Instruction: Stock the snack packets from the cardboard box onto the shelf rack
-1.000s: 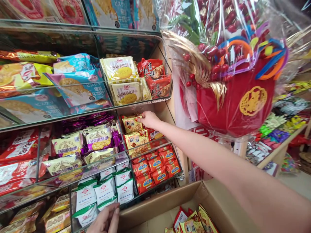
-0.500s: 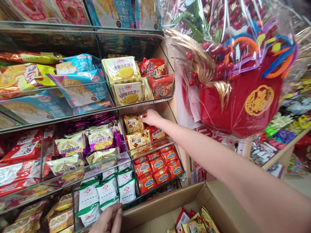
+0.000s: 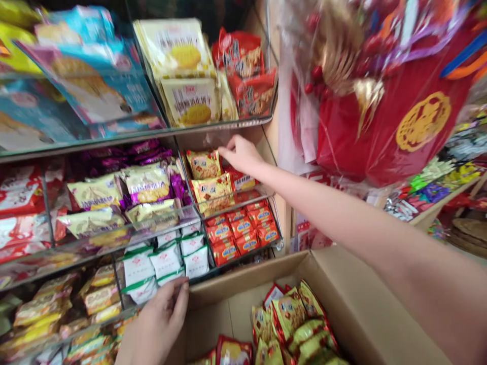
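Note:
My right hand point(image 3: 243, 153) reaches into a shelf compartment. Its bent fingers pinch the upper right corner of a yellow walnut cookie packet point(image 3: 204, 165). A second yellow packet point(image 3: 213, 194) lies just in front, with a red packet point(image 3: 243, 180) beside it, under my wrist. My left hand point(image 3: 162, 309) is at the left rim of a cardboard box point(image 3: 251, 280), its thumb and fingers closed on the edge, partly hidden. Inside the box lie several yellow and red cookie packets point(image 3: 291, 314).
Small red packets point(image 3: 239, 228) and white-green packets point(image 3: 167, 261) fill the bins below. Purple-and-cream packets point(image 3: 146, 185) stand to the left. Clear shelf dividers point(image 3: 47, 203) separate compartments. A plastic-wrapped red gift bag point(image 3: 365, 132) hangs at the right, close above my right forearm.
The view has tilted down and moved closer, showing more of the box and its packets. My right hand stays by the same yellow packet, its fingertips slightly nearer the packet's edge.

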`<state>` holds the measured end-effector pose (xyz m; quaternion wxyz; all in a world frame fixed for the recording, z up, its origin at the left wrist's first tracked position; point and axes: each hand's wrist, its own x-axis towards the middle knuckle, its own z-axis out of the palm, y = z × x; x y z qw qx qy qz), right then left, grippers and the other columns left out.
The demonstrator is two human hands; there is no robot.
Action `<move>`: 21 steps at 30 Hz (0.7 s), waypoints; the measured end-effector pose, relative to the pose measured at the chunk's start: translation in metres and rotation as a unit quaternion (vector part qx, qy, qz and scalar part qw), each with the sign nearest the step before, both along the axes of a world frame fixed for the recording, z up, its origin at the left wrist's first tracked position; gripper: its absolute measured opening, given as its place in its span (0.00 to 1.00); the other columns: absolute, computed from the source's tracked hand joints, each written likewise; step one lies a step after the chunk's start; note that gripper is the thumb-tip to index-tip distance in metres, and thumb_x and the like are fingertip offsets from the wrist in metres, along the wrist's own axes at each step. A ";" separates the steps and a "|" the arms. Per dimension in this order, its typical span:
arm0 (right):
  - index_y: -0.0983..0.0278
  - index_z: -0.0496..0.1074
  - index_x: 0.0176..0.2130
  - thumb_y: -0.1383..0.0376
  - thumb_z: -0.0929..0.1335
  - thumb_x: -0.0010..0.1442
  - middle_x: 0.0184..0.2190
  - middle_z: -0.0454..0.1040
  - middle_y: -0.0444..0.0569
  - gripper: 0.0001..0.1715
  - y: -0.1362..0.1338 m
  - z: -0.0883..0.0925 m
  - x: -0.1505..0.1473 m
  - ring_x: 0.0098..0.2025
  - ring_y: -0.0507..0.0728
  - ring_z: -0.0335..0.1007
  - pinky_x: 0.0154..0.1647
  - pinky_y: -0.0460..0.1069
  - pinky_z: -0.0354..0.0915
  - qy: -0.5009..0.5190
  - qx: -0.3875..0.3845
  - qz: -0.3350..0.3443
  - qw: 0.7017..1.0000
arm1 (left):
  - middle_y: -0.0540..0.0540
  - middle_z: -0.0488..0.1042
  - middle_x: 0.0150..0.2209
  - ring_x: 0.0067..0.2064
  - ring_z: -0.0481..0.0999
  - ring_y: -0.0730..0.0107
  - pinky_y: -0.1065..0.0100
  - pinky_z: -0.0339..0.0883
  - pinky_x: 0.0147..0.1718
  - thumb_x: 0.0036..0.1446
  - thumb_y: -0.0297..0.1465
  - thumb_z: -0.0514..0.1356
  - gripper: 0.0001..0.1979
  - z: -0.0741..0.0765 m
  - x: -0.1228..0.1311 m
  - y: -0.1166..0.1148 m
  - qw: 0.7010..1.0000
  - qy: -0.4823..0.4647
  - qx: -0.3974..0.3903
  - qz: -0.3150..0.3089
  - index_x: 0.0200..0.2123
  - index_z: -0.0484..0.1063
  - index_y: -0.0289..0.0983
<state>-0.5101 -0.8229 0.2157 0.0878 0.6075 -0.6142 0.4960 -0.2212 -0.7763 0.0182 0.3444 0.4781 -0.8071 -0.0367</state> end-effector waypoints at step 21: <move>0.73 0.74 0.34 0.73 0.68 0.48 0.34 0.75 0.63 0.10 0.124 -0.253 0.013 0.37 0.65 0.72 0.32 0.51 0.63 0.289 0.546 0.201 0.761 | 0.55 0.67 0.21 0.22 0.65 0.74 0.73 0.58 0.22 0.53 0.38 0.56 0.10 -0.011 -0.007 0.004 0.999 0.026 0.019 0.027 0.37 0.71 0.43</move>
